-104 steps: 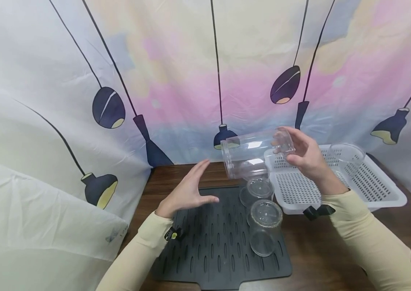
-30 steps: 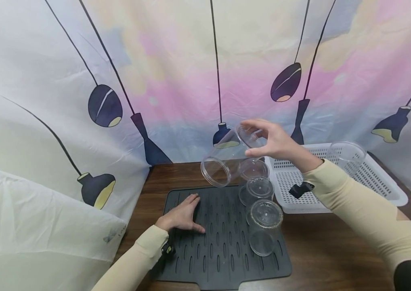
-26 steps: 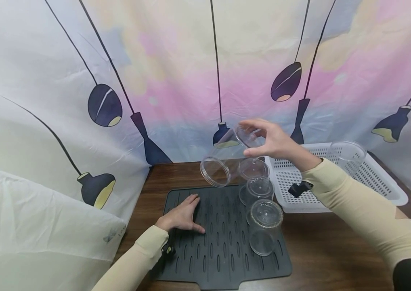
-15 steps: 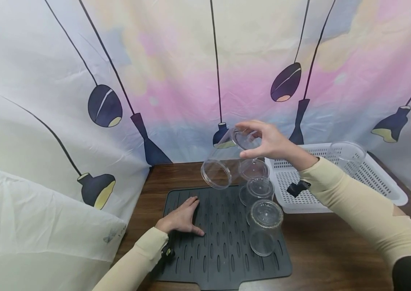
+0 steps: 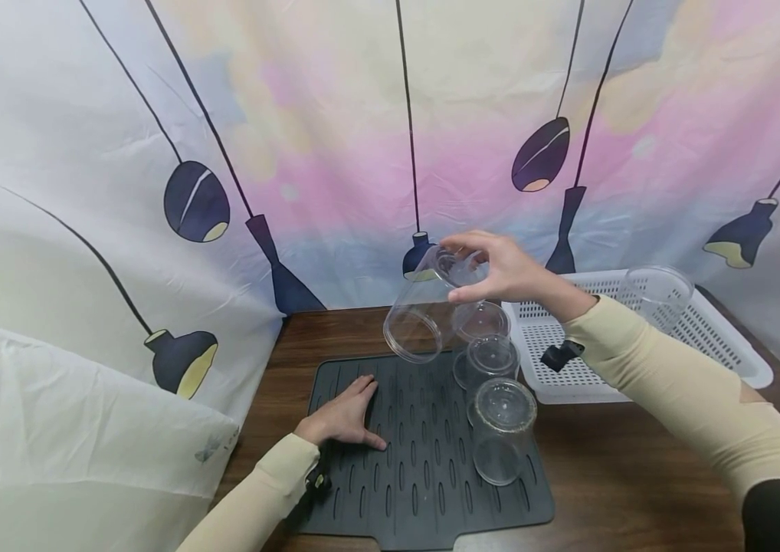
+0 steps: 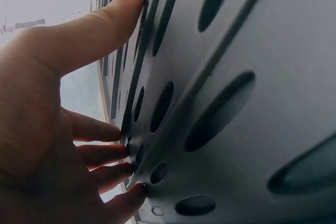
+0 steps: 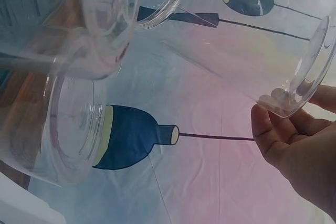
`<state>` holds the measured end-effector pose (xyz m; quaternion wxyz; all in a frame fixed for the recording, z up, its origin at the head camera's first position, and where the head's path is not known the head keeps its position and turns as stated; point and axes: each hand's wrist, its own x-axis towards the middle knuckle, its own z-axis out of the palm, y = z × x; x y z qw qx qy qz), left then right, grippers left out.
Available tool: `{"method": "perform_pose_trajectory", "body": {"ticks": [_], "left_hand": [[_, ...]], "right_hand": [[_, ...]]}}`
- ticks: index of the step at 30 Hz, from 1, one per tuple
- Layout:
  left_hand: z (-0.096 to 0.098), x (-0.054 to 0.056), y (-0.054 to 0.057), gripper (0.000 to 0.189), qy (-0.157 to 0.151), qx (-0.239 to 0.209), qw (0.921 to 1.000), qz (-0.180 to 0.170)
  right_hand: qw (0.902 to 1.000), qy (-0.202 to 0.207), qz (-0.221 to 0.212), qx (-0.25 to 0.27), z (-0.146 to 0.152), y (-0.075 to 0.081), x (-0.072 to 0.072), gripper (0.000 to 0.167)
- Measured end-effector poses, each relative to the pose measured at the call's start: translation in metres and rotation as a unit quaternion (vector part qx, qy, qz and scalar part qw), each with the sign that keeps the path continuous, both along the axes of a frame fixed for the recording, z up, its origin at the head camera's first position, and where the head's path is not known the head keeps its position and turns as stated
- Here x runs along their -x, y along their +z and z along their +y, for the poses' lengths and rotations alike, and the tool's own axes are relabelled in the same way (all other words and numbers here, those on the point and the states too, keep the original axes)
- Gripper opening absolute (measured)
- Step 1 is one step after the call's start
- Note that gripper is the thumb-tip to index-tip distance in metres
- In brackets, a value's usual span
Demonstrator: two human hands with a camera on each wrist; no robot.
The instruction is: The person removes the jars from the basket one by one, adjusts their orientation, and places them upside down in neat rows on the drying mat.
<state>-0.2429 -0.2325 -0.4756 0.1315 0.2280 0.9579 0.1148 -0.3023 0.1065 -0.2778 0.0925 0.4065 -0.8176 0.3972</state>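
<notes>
Between my right thumb and fingers a clear plastic jar (image 5: 412,318) is gripped at its closed end. It hangs tilted above the far edge of the dark ribbed drying mat (image 5: 424,491), mouth pointing down and left. My right hand (image 5: 510,268) shows at that closed end in the right wrist view too. On the mat's left part rests my left hand (image 5: 342,418), fingers spread, with fingertips touching the surface in the left wrist view. Along the mat's right side stand clear jars in a row, mouths down: a front jar (image 5: 500,452), a middle jar (image 5: 492,356) and a rear jar (image 5: 482,320).
A white perforated basket (image 5: 572,396) stands right of the mat, with another clear jar (image 5: 657,295) in its far right part. Brown wooden table (image 5: 614,475) surrounds the mat. A printed curtain (image 5: 349,153) hangs close behind the table.
Since the earliest frame, my right hand has brought the jar leftward from beside the basket and tipped its mouth downward. My left hand has lowered onto the mat. Lately the jar sinks slightly.
</notes>
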Motion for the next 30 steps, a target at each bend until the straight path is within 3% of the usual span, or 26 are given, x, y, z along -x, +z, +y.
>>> {"method": "perform_pose_trajectory", "body": {"ticks": [30], "left_hand": [[-0.001,-0.004,-0.001,0.116,0.002,0.004,1.0000,0.004]], "right_hand": [[0.9957,-0.013,0.004,-0.091,-0.020,-0.005,0.010,0.080]]}}
